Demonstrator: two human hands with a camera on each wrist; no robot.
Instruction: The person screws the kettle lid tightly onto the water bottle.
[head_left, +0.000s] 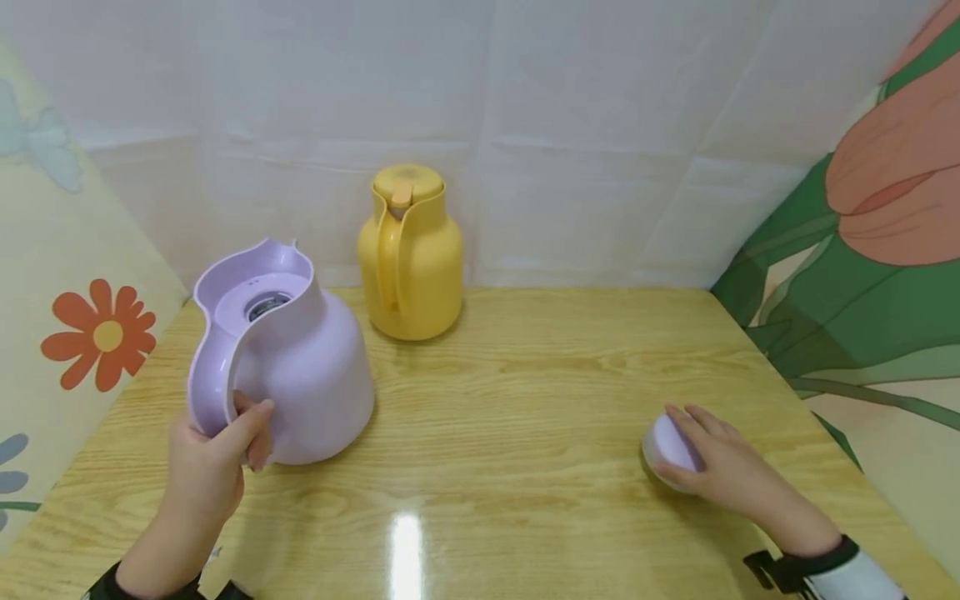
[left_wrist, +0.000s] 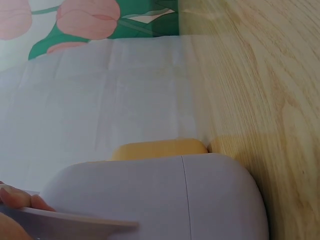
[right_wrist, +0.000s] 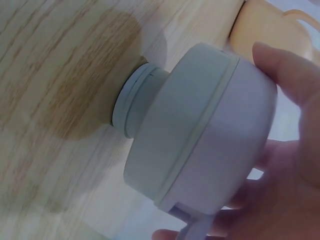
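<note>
A lilac thermos jug (head_left: 322,375) stands on the left of the wooden table, its top lidless so that the dark round mouth (head_left: 267,305) shows. My left hand (head_left: 221,446) grips its handle, fingers wrapped around it. Far to the right, my right hand (head_left: 716,458) holds the jug's lilac lid (head_left: 672,443) between thumb and fingers. In the right wrist view the lid (right_wrist: 200,130) has a grey-white underside with a narrower round plug, whose end is right at the tabletop. A small lever sticks out at its lower edge.
A yellow thermos jug (head_left: 420,258) with its lid on stands at the back, behind and right of the lilac one. White sheeting (head_left: 585,150) hangs along the table's rear edge. Flower-printed panels (head_left: 892,217) flank both sides. Wooden tabletop (head_left: 510,400) lies between my hands.
</note>
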